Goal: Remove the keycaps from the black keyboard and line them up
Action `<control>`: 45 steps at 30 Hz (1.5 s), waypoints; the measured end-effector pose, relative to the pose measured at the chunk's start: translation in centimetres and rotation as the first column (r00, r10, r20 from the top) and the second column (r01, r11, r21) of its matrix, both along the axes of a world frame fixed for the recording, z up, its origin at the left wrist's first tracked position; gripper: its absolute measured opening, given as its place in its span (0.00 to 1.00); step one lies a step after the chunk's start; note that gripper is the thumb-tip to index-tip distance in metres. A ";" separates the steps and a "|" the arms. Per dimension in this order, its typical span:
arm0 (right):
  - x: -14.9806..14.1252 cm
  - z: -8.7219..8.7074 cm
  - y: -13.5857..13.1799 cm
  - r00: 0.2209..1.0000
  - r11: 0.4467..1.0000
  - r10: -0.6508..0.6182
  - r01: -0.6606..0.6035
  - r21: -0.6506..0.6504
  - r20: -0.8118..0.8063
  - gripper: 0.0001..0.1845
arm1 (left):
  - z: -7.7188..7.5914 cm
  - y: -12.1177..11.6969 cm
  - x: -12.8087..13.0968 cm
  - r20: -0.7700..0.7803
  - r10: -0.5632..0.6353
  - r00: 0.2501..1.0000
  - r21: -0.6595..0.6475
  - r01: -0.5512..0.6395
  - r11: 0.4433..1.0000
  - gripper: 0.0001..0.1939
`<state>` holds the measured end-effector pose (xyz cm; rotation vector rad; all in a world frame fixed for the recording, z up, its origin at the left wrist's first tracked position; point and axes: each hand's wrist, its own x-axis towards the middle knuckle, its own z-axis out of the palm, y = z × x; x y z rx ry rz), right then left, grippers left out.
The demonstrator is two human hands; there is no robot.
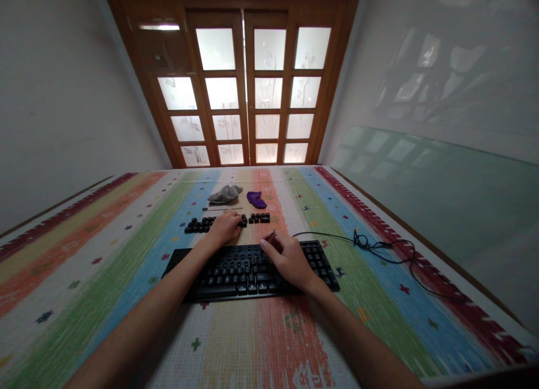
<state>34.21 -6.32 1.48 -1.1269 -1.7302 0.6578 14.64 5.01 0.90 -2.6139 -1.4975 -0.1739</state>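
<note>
A black keyboard lies on the striped tablecloth, with keycaps missing from its upper rows. Beyond it, loose black keycaps are lined up in rows. My left hand reaches over the keyboard to these rows, its fingers bent together and their tips at a black keycap; the hand hides part of the row. My right hand is above the keyboard's right half, thumb and fingertips closed in a pinch. What the pinch holds, if anything, is too small to make out.
Behind the keycaps lie a crumpled grey cloth, a purple cloth and a thin rod-like tool. The keyboard's black cable trails off to the right. A glass panel leans along the right wall; wooden doors stand beyond the tablecloth.
</note>
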 end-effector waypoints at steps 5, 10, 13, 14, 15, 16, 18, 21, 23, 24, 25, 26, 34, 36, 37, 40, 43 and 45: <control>0.1 0.0 0.0 1.000 1.000 -0.006 0.006 0.008 0.016 0.11 | 0.0 0.0 0.1 0.016 -0.003 1.000 0.011 0.003 1.000 0.10; 0.0 0.0 -0.1 0.999 1.000 -0.004 0.003 0.008 0.034 0.12 | 0.2 -0.1 0.2 -0.003 -0.014 1.000 0.018 0.014 1.000 0.09; 0.1 0.1 -0.1 0.999 1.000 -0.002 0.001 0.007 0.049 0.12 | 0.2 0.0 0.2 -0.001 -0.019 1.000 0.023 0.019 1.000 0.09; 0.1 0.1 -0.1 0.999 1.000 -0.001 0.001 0.008 0.053 0.12 | 0.1 0.0 0.1 -0.001 -0.020 1.000 0.026 0.020 0.999 0.09; 0.1 0.1 -0.1 0.998 1.000 -0.001 0.001 0.010 0.058 0.12 | 0.0 0.1 0.1 -0.003 -0.018 1.000 0.030 0.018 0.999 0.09; 0.1 0.1 -0.1 0.998 1.000 0.001 -0.001 0.011 0.063 0.12 | -0.1 0.1 0.1 -0.004 -0.017 1.000 0.034 0.017 0.999 0.09; 0.0 0.1 -0.1 0.998 1.000 0.012 -0.013 0.008 0.068 0.11 | -0.3 0.1 0.0 -0.006 -0.012 1.000 0.040 0.012 0.999 0.09; 0.0 0.0 -0.1 0.997 0.999 0.037 -0.037 -0.008 0.061 0.10 | -0.3 0.1 0.0 -0.005 -0.012 1.000 0.042 0.012 0.999 0.08; 0.0 0.0 -0.1 0.997 0.999 0.044 -0.043 -0.015 0.058 0.10 | -0.3 0.0 -0.1 -0.003 -0.016 1.000 0.044 0.016 0.999 0.08; 0.0 0.0 -0.1 0.997 0.999 0.043 -0.042 -0.015 0.060 0.10 | -0.2 -0.1 -0.1 0.000 -0.019 1.000 0.046 0.019 0.999 0.08; 0.0 -0.1 -0.1 0.997 0.999 0.041 -0.041 -0.013 0.062 0.10 | -0.2 -0.1 -0.1 0.003 -0.022 1.000 0.048 0.022 0.999 0.08; -0.1 -0.1 -0.1 0.997 0.999 0.040 -0.040 -0.009 0.062 0.10 | -0.2 -0.2 -0.2 0.008 -0.025 1.000 0.050 0.025 0.998 0.08; -0.2 -0.1 -0.1 0.997 0.999 0.046 -0.046 -0.002 0.062 0.11 | -0.3 -0.2 -0.3 0.047 -0.021 0.999 0.043 0.019 0.999 0.08; -0.2 -0.1 -0.1 0.997 0.999 0.044 -0.044 -0.004 0.061 0.11 | -0.3 -0.2 -0.3 0.045 -0.022 0.999 0.040 0.021 0.999 0.08; -0.2 -0.1 -0.1 0.997 0.999 0.043 -0.043 -0.005 0.061 0.11 | -0.3 -0.2 -0.3 0.044 -0.024 0.999 0.040 0.022 0.999 0.08; -0.3 -0.2 -0.2 0.997 0.999 0.034 -0.034 0.000 0.068 0.11 | -0.1 -0.3 -0.3 0.053 -0.023 0.998 0.041 0.021 0.999 0.08; -0.5 -0.3 -0.2 0.998 1.000 0.022 -0.022 0.009 0.062 0.11 | 0.2 -0.6 -0.4 0.083 -0.023 0.996 0.046 0.019 0.999 0.08; -0.5 -0.4 -0.3 0.999 1.000 0.014 -0.014 0.008 0.052 0.10 | 0.5 -0.9 -0.6 0.109 -0.030 0.994 0.056 0.024 0.998 0.08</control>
